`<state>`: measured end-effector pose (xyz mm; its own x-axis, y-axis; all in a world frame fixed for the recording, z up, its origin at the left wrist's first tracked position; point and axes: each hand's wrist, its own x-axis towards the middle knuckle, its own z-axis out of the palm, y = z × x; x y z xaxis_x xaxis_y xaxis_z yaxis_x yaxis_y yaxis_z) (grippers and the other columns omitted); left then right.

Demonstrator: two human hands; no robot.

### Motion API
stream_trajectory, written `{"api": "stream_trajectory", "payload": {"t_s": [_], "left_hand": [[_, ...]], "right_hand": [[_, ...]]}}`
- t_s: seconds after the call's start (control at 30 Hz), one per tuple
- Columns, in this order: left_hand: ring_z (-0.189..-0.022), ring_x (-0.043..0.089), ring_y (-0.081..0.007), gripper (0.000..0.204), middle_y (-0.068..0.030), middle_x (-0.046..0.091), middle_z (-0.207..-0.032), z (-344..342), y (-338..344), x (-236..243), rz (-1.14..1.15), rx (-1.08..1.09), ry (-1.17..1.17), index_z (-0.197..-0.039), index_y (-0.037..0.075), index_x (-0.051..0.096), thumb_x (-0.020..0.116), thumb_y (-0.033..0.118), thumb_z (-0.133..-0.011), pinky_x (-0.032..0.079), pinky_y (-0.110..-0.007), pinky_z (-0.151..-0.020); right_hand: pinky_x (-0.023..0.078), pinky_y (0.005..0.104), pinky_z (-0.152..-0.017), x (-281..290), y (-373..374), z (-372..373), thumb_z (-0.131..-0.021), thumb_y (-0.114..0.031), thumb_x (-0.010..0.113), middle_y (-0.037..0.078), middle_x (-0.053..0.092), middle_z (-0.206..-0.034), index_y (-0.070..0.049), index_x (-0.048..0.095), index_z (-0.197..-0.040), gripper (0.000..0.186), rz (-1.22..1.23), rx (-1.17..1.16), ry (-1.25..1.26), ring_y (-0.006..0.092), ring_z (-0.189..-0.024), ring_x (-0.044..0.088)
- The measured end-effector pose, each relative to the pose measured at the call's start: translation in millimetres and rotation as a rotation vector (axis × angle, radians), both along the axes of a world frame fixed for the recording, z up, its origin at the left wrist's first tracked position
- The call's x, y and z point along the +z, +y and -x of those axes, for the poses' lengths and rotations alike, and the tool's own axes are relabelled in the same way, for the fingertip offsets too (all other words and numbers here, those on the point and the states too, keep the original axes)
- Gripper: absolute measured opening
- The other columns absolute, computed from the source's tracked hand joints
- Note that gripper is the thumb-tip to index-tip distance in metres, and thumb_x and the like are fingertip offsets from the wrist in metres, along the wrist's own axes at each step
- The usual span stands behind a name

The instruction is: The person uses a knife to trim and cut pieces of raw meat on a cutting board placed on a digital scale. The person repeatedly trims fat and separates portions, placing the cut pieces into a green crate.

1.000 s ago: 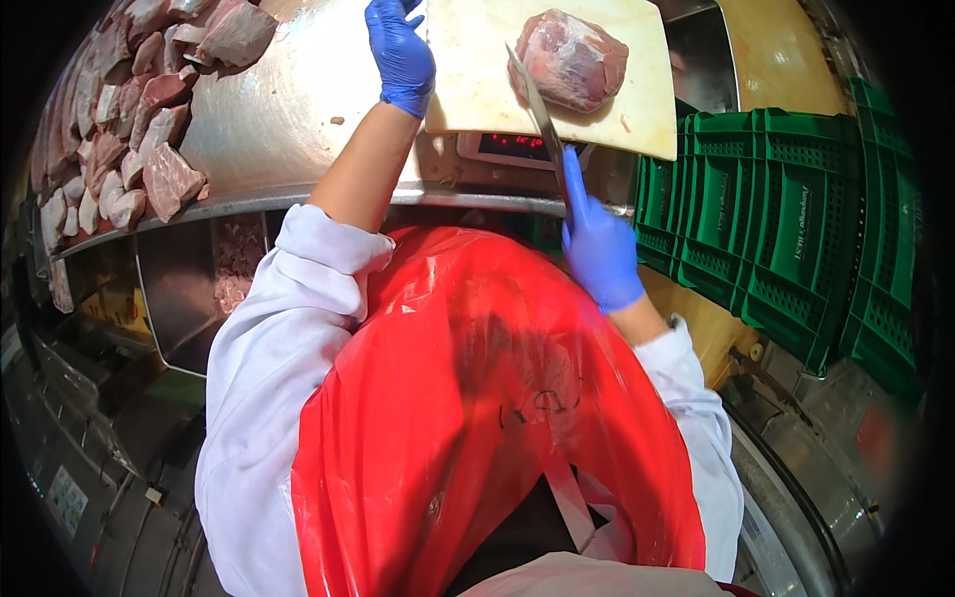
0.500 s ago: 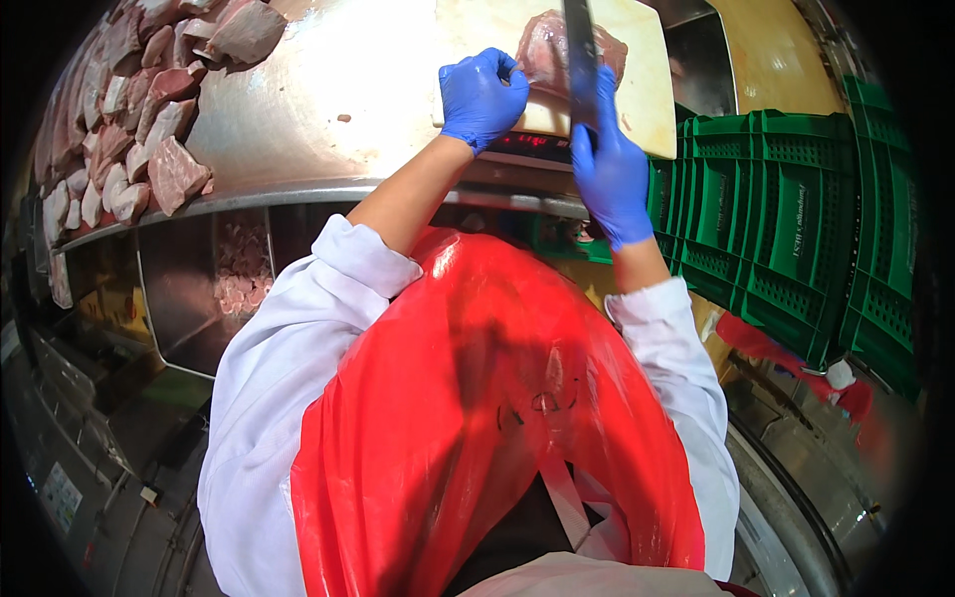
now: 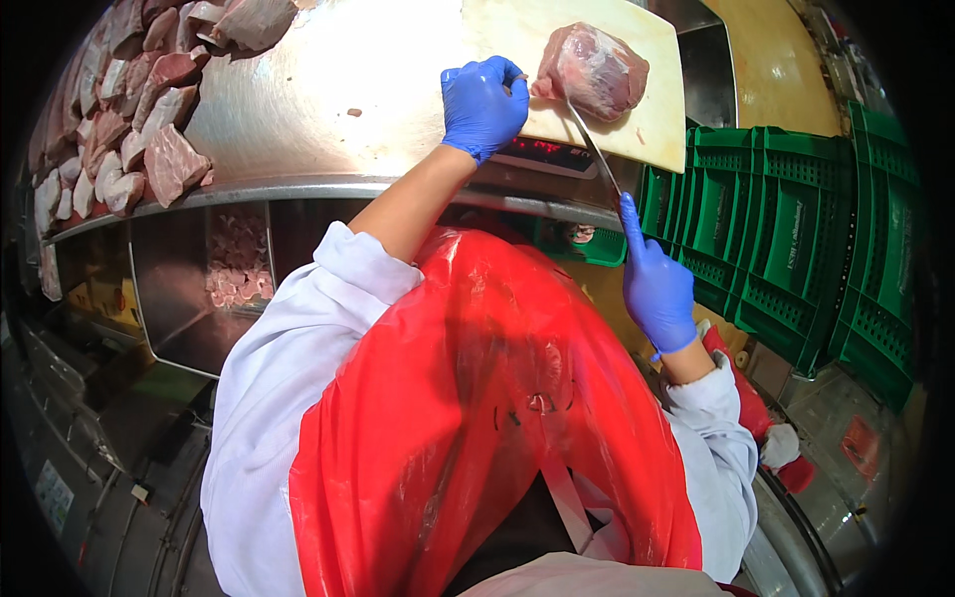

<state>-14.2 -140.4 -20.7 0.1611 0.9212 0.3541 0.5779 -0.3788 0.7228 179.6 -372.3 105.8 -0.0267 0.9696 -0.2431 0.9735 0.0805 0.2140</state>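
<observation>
- While holding a knife in the right hand, wraps that grip around the handle with the forefinger stretched along it.
- Slants the blade over the near edge of the cutting board, with its tip at the near left side of the meat chunk.
- Has the meat chunk on the board, closer to its right edge than its left.
- Holds the left hand over the board's near left corner, just beside the meat chunk, with a narrow, curled grip; cannot tell if pinching anything.
- Has a scale under the board's near edge.
- Has meat pieces heaped along the left end of the worktop.
- Has green crates past its right end.
- Wears a red apron.
</observation>
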Motion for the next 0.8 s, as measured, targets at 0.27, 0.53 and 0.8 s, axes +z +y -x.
{"api": "stream_trajectory", "payload": {"t_s": [0.27,0.53,0.8], "left_hand": [[-0.072,0.067,-0.0269,0.013,-0.0045,0.070,-0.073,5,2,-2,-0.042,-0.047,0.012,-0.083,0.013,0.071,0.071,0.025,-0.085,0.044,-0.043,-0.079],[-0.076,0.066,-0.0266,0.011,-0.0039,0.069,-0.075,7,2,-5,-0.095,-0.065,0.050,-0.085,0.014,0.070,0.070,0.025,-0.087,0.043,-0.043,-0.082],[-0.079,0.066,-0.0291,0.010,-0.0061,0.070,-0.078,12,4,-6,-0.148,-0.087,0.153,-0.087,0.014,0.070,0.068,0.024,-0.087,0.044,-0.045,-0.082]], "right_hand": [[0.053,0.0459,-0.050,-36,119,48,-0.086,-0.004,0.056,0.014,0.060,-0.073,-0.022,0.027,-0.163,0.085,-0.317,0.000,0.232,0.0335,-0.054,0.063],[0.053,0.0458,-0.049,-38,111,48,-0.086,-0.004,0.055,0.014,0.061,-0.071,-0.019,0.026,-0.164,0.085,-0.165,0.010,0.063,0.0325,-0.055,0.065],[0.053,0.0442,-0.047,-13,68,39,-0.084,-0.003,0.057,0.013,0.061,-0.073,-0.020,0.026,-0.164,0.087,-0.030,-0.022,0.016,0.0305,-0.050,0.063]]}}
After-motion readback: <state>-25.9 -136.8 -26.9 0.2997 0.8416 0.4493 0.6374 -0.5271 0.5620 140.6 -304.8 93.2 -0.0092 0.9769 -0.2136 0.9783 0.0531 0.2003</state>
